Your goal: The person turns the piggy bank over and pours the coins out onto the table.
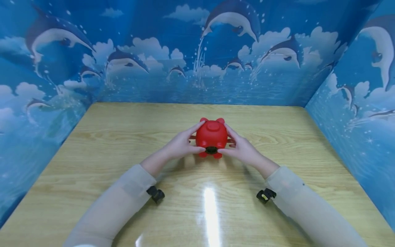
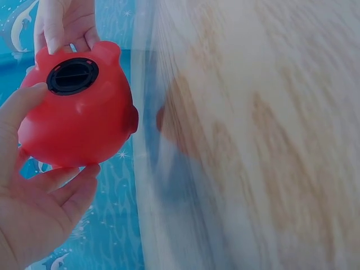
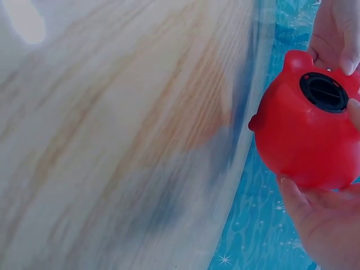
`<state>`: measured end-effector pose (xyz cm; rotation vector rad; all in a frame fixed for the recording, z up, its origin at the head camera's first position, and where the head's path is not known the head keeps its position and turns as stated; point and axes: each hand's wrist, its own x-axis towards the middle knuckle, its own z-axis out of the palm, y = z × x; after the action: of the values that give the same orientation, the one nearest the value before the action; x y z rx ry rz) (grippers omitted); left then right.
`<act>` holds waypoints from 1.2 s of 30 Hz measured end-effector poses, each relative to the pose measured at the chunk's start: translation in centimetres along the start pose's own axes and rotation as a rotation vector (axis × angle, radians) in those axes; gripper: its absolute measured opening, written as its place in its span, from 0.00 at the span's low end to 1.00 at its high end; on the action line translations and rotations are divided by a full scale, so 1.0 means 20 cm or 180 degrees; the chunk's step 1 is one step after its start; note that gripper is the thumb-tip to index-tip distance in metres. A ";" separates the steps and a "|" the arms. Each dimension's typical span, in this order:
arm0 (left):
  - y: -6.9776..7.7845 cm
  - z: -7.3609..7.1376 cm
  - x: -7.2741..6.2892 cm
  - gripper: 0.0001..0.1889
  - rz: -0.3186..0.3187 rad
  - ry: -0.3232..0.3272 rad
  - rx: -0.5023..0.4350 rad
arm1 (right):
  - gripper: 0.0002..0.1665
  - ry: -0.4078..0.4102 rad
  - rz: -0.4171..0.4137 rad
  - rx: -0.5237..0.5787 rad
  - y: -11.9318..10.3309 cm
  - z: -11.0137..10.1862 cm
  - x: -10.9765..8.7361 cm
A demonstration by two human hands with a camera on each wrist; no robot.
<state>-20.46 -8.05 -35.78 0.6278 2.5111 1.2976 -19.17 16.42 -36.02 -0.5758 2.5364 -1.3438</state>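
A round, glossy red piggy bank [image 1: 212, 135] is held between both hands, apart from the tabletop. Its round black plug [image 2: 73, 76] faces the person, low on the bank in the head view. The left hand [image 1: 182, 143] grips its left side, thumb beside the plug and fingers spread around the far side. Opposite it, the right hand [image 1: 245, 149] grips the right side in a mirrored way, its thumb near the plug's other edge. Short red nubs stick out at the top and bottom. The bank's far side is hidden in all views.
The light wood-grain table [image 1: 129, 127] carries shadows and a bright light reflection. A blue dolphin-print cloth [image 1: 172, 79] rises behind it and along both sides. Small black devices sit on the left wrist [image 1: 156, 194] and right wrist [image 1: 266, 195].
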 end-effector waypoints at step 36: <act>-0.01 0.04 0.01 0.44 -0.0008 0.0115 -0.0504 | 0.48 0.0031 0.0031 0.0254 0.02 -0.03 -0.04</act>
<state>-20.34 -7.59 -36.41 0.5701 2.4053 1.5015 -18.81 17.35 -36.02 -0.5421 2.4767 -1.4404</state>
